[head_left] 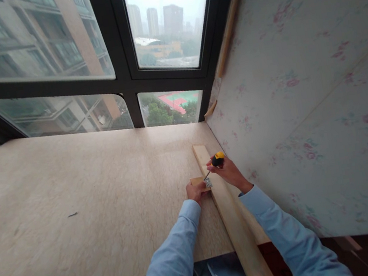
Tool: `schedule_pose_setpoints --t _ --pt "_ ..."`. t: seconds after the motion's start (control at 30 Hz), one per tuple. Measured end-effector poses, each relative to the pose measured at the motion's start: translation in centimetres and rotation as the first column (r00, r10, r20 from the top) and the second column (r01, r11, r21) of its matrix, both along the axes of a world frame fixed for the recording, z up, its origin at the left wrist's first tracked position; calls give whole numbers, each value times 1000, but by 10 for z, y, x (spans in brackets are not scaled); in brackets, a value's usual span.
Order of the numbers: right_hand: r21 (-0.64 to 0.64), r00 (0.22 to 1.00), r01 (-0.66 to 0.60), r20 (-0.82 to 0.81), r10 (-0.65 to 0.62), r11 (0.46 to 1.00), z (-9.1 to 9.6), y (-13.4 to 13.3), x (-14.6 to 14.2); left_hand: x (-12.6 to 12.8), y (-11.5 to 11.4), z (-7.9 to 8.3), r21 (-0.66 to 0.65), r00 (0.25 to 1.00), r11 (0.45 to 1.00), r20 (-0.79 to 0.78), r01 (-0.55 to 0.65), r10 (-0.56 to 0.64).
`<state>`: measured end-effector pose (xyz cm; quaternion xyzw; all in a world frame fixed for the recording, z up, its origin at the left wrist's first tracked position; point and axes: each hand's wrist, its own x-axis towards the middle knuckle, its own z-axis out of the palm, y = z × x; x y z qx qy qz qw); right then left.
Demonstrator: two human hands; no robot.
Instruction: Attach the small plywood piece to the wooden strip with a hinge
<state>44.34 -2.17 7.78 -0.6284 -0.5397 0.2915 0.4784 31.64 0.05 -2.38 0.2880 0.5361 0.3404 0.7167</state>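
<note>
Head view, centre right of frame: my right hand (229,173) grips the screwdriver (213,163), tip on the hinge (208,183) joining plank (229,210) and small block (198,181); my left hand (196,191) is clamped on that block. I judge I'm mid-screw; next needs steady downward pressure.

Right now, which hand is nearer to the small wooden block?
The left. The left hand rests on the small wooden block, pinning it against the long plank. The right hand is past the block, gripping the screwdriver above the plank.
</note>
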Motion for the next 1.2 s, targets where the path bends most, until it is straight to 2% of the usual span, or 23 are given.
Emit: schedule_pose_setpoints --t 0.13,0.37,0.77,1.07,1.2 --pt "-10 998 19 -54 -19 1000 -3 -1 4 0 -1 1 -31 997 998 47 -53 55" --pt "-29 988 10 -151 -14 1000 -5 -1 10 -2 -1 1 -42 993 996 91 -75 78" --pt "-9 998 -18 -60 17 1000 1 -3 6 -3 0 3 -60 991 994 93 -89 94" --pt "-28 997 0 -79 -2 1000 -1 4 15 -5 0 4 -76 991 994 100 -85 92" --pt "-34 993 -74 -97 70 997 1 3 16 -5 0 3 -80 990 993 103 -85 93"
